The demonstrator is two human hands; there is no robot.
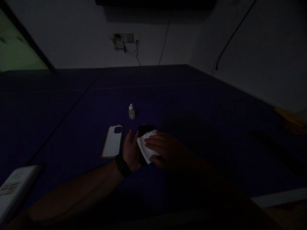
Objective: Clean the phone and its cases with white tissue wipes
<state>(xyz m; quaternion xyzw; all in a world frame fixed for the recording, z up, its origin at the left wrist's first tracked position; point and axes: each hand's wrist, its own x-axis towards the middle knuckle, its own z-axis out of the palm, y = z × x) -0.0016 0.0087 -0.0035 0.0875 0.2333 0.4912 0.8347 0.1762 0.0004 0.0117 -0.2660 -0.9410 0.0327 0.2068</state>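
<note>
My left hand point(131, 150), a dark watch on its wrist, is closed around the left edge of a black smartphone point(145, 128). Over the phone's surface lies a folded white cloth point(146, 150). My right hand point(164, 148) presses this cloth down with its fingers, covering part of it and the phone's right side. Left of the phone, a clear phone case point(112, 142) with a gold-coloured rim rests flat on the blue surface. Behind them stands a small dropper bottle point(131, 113) with a white cap, upright and apart from both hands.
A white box point(16, 185) sits at the lower left of the blue table point(192, 95). Farther right lie a long dark object point(271, 147), hard to make out, and a yellow cloth point(291, 119). Wall sockets point(126, 39) with cables are beyond the table.
</note>
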